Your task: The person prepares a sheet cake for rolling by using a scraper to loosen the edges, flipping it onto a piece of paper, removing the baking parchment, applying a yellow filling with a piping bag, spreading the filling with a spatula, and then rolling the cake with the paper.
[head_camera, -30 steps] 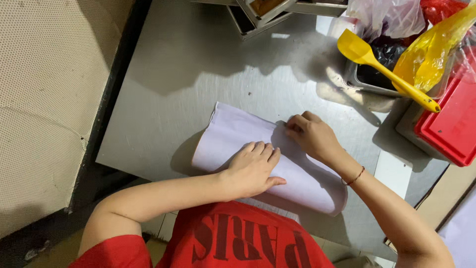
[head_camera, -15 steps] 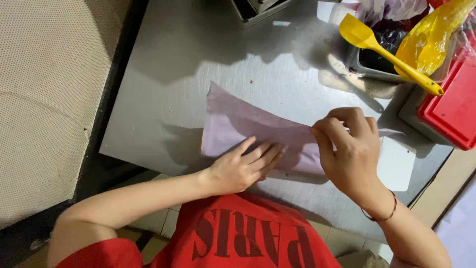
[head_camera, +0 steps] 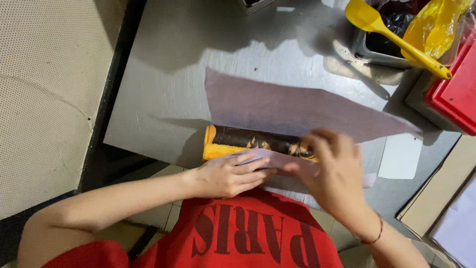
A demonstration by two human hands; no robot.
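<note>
Left hand lies flat with fingers stretched out and together, pressing down on the near edge of the paper where it wraps over the cake roll. Right hand, at 3 o'clock from the left, is blurred; its fingers curl over the roll's right end and seem to pinch the paper's near flap, though the exact grip cannot be told. A thin red band circles that wrist.

Just past the fingers at 12 o'clock, the roll lies lengthwise on the steel tabletop, dark brown on top with an orange sponge showing at its left end. Beyond it the pale mauve paper spreads flat toward 1 o'clock, its far corner pointing right.

A white card lies on the tabletop at 3 o'clock from the roll. Farther off at 1 o'clock stands a metal tin with a yellow spatula resting across it, a yellow bag behind, and a red lid at the right edge.
</note>
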